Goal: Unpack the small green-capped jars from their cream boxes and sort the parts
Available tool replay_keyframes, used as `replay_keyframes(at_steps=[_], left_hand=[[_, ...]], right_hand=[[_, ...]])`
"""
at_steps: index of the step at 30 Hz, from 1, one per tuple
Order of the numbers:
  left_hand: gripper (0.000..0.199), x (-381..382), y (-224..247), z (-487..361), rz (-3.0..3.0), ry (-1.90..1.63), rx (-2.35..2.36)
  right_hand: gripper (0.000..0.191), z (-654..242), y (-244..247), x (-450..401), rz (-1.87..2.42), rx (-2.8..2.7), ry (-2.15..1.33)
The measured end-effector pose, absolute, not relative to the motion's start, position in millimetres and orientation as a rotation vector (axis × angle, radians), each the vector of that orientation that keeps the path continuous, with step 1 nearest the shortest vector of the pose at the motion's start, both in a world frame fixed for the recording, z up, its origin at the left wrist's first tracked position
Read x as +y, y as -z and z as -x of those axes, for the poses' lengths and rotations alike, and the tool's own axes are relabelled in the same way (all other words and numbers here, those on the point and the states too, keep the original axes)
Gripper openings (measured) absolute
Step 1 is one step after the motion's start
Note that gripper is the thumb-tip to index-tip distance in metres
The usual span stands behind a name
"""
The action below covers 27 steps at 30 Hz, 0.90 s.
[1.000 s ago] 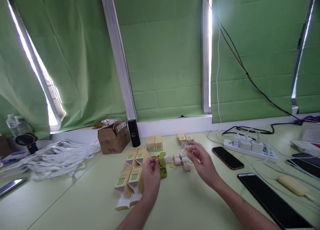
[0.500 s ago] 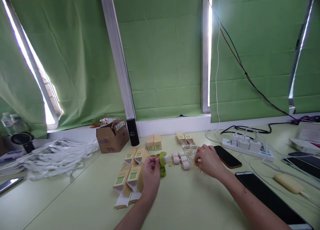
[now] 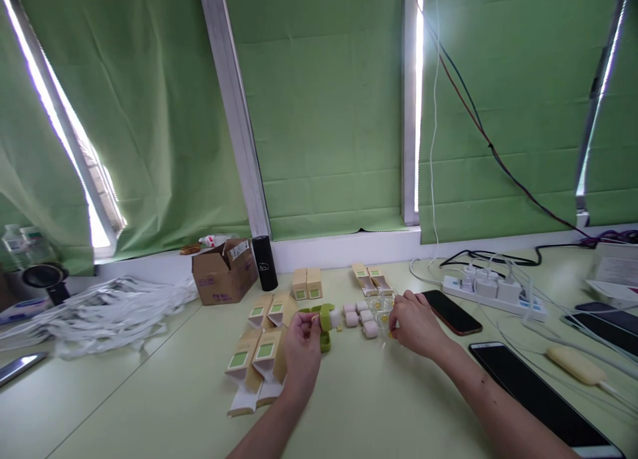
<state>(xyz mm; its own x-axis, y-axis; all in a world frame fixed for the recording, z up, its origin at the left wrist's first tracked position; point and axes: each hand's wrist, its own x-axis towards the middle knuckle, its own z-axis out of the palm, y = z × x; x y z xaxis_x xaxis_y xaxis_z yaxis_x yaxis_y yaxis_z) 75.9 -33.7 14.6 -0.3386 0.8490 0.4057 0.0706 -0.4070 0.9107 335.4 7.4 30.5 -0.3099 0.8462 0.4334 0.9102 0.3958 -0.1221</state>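
Nearest, a large phone [image 3: 543,399], well right of the blocks [image 3: 371,329]; well left of the blocks, boxes [image 3: 266,353] with flaps spread. In the left hand [image 3: 304,343], just left of the blocks, pinched between thumb and fingertips, a green case [image 3: 326,315], white end toward the blocks. Best to hold it lightly and level, white end clear of the fingers. Below the case, another green part [image 3: 325,342]; cannot tell whether joined. Just right of the blocks, the right hand [image 3: 416,323], fingers bent low at the clear cups [image 3: 383,304]; cannot tell whether gripping one or merely touching. Probably wise to pinch a single rim gently, given the thin-looking walls, without nudging the blocks. Farther right, a black phone [image 3: 452,312]; beyond and left of the blocks, a carton [image 3: 224,273].
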Motion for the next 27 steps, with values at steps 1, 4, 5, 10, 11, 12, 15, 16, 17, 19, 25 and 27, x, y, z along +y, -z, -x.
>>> replay_keyframes(at_steps=[1, 4, 5, 10, 11, 12, 15, 16, 17, 19, 25, 27], left_hand=[[0.043, -34, -14, -76, -1.333, -1.802, 1.241], [0.044, -33, -13, -75, -1.339, -1.79, 1.249], [0.045, -33, -13, -75, -1.337, -1.785, 1.247], [0.048, -34, -14, -76, -1.313, -1.783, 1.242], [0.048, -34, -14, -76, -1.311, -1.783, 1.241], [0.048, -35, -15, -77, -1.308, -1.786, 1.237], [0.048, -37, -18, -78, -1.295, -1.791, 1.198], [0.047, -38, -19, -79, -1.287, -1.788, 1.181], [0.047, -38, -20, -79, -1.276, -1.781, 1.166], [0.047, -39, -21, -80, -1.251, -1.763, 1.141], [0.046, -39, -20, -82, -1.237, -1.687, 1.084], [0.045, -38, -19, -83, -1.253, -1.645, 1.068]], right_hand=[[0.022, -335, -30, 8, 1.507, -2.229, 0.204], [0.023, -336, -27, 9, 1.51, -2.228, 0.212], [0.023, -336, -27, 9, 1.51, -2.229, 0.215], [0.021, -338, -26, 9, 1.498, -2.236, 0.212], [0.021, -338, -27, 8, 1.49, -2.234, 0.206], [0.021, -338, -28, 8, 1.475, -2.229, 0.199], [0.025, -335, -34, 5, 1.358, -2.178, 0.193], [0.026, -332, -36, 4, 1.294, -2.148, 0.197], [0.027, -329, -37, 2, 1.22, -2.116, 0.203], [0.028, -321, -36, -2, 1.053, -2.063, 0.211], [0.044, -288, -23, -23, 0.661, -2.012, 0.203], [0.053, -279, -20, -29, 0.61, -2.036, 0.186]])
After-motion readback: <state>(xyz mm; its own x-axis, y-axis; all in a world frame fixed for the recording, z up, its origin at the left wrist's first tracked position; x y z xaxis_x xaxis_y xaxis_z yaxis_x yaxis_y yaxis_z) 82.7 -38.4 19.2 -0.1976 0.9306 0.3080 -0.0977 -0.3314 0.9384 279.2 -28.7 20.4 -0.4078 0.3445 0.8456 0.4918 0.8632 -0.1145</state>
